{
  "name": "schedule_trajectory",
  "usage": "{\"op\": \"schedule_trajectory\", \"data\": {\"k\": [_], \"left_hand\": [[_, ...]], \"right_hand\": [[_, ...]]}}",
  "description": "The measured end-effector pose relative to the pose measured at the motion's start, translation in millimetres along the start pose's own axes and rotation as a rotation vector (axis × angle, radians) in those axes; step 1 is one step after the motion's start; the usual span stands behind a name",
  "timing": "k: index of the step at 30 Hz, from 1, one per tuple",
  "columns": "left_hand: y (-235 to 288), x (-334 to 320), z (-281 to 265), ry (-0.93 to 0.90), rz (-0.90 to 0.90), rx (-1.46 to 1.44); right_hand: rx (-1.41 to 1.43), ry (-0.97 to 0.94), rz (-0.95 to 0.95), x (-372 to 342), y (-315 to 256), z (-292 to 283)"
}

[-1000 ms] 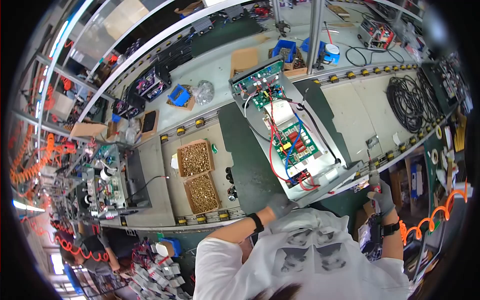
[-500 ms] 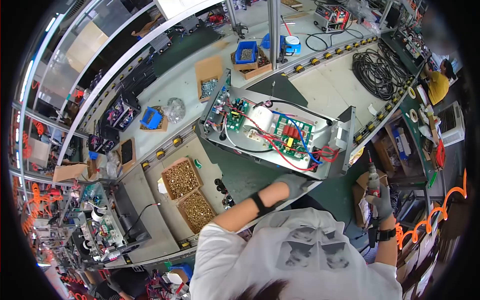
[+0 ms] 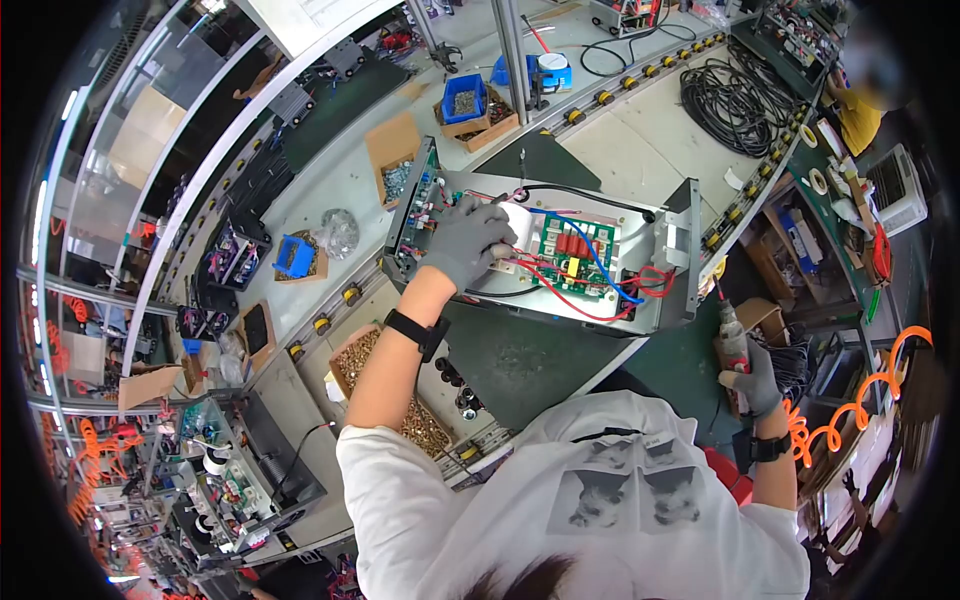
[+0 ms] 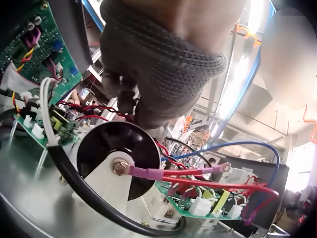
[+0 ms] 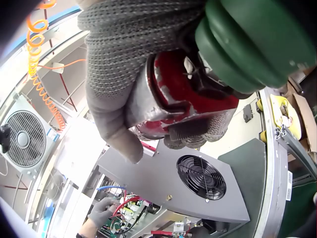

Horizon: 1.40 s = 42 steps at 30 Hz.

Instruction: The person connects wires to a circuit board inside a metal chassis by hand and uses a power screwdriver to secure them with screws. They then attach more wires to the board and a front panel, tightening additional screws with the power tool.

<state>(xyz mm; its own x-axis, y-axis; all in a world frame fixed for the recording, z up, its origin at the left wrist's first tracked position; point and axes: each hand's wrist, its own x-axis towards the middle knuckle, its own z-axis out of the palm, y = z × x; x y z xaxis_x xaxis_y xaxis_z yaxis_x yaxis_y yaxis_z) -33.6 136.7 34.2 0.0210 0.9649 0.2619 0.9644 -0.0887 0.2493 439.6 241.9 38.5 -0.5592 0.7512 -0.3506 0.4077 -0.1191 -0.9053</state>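
My gloved left hand (image 3: 467, 243) reaches into an open metal chassis (image 3: 480, 299). In the left wrist view its fingers point down behind a black round component (image 4: 91, 153), close to twisted red and black wires (image 4: 89, 109); I cannot tell whether they pinch anything. A red lead (image 4: 198, 172) with a ring terminal runs across the front, above a green circuit board (image 4: 198, 203). My gloved right hand (image 3: 757, 383) grips a red and grey power screwdriver (image 3: 733, 345), its bit pointing away from me, to the right of the chassis. A fan grille (image 5: 201, 177) shows on the chassis panel.
Cartons of brass fittings (image 3: 425, 430) lie left of the chassis, partly behind my forearm. A coil of black cable (image 3: 735, 100) is at the back right. An orange coiled hose (image 3: 850, 400) hangs beside my right wrist. Roller rails (image 3: 740, 215) edge the line.
The chassis has turned to lie crosswise. My left hand has left its near edge and moved in over the wiring. My right hand keeps the screwdriver at the right side.
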Motion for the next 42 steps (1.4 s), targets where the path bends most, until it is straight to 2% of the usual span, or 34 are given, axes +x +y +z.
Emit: {"op": "schedule_trajectory", "data": {"k": [1,3,4,6,7,9,10,12,13,14,15,17,19,21,22,23,24,26,27,28,29,31,33,35,37,38,39,40,41,42], "left_hand": [[4,-2,-1,-0.003,0.003,0.000],[15,-1,-5,0.131,-0.004,0.197],[21,2,-1,0.124,-0.004,0.194],[35,13,8,0.457,-0.145,0.360],[43,12,3,0.453,-0.147,0.359],[65,7,-15,0.614,-0.029,0.057],[73,-5,-22,0.709,0.124,0.070],[91,-48,-43,0.594,0.298,0.209],[90,-67,-33,0.577,0.315,0.204],[86,-86,-22,0.476,0.280,0.126],[85,-104,-1,0.474,0.265,0.136],[91,-138,54,0.306,-0.174,-0.313],[108,-157,110,0.147,-0.328,-0.749],[115,-162,132,0.008,-0.175,-0.536],[123,-163,133,0.017,-0.216,-0.533],[134,-149,109,0.240,-0.292,-0.529],[142,-137,84,0.463,-0.359,-0.514],[154,-125,39,0.593,-0.106,-0.329],[163,-112,21,0.525,0.005,-0.412],[181,-99,-4,0.369,0.020,-0.401],[193,-95,-2,0.263,0.027,-0.315],[205,-96,6,-0.238,-0.298,-0.397],[188,-105,8,-0.233,-0.378,-0.443],[172,-114,8,-0.226,-0.446,-0.495],[161,-128,3,-0.199,-0.448,-0.795],[159,-135,8,-0.187,-0.454,-0.801],[157,-143,16,-0.050,-0.410,-0.980],[157,-148,20,0.086,-0.356,-1.157],[160,-150,18,0.091,-0.351,-1.163],[164,-148,13,0.059,-0.342,-1.176]], "right_hand": [[0.003,0.002,0.001,-1,2,-1],[0.016,0.016,0.035,-5,8,0],[0.019,0.015,0.042,-6,10,2],[0.083,0.028,0.001,-4,9,3],[0.083,0.027,0.005,-4,6,5],[0.066,0.045,-0.019,-7,-2,7],[0.065,0.045,-0.015,-9,-2,5],[0.027,0.041,0.077,-13,2,-3],[0.024,0.028,0.078,-15,3,-5],[0.023,0.030,0.031,-17,4,-7],[0.024,0.030,-0.016,-16,1,-7],[0.017,0.012,-0.024,-18,-23,0],[-0.355,0.020,-0.077,-18,-53,7],[-0.591,-0.018,-0.350,-11,-78,19],[-0.757,-0.096,-0.408,-8,-96,24],[-0.922,-0.172,-0.476,-4,-113,32],[-0.924,-0.205,-0.492,0,-123,42],[-1.121,-0.346,-0.729,8,-140,66],[-1.121,-0.372,-0.746,11,-146,82],[-1.150,-0.431,-0.811,13,-153,99],[-1.178,-0.490,-0.877,14,-159,112],[-1.174,-0.536,-0.968,16,-161,136],[-1.199,-0.355,-1.138,17,-162,158],[-1.205,-0.364,-1.099,11,-163,167],[-1.281,-0.054,-1.335,-3,-172,176],[-1.331,0.252,-1.423,-10,-156,167],[-1.195,0.399,-1.567,-1,-131,141],[-1.039,0.524,-1.552,6,-97,120],[-0.883,0.642,-1.526,9,-73,109],[-0.496,0.439,-1.027,-6,-80,140]]}}
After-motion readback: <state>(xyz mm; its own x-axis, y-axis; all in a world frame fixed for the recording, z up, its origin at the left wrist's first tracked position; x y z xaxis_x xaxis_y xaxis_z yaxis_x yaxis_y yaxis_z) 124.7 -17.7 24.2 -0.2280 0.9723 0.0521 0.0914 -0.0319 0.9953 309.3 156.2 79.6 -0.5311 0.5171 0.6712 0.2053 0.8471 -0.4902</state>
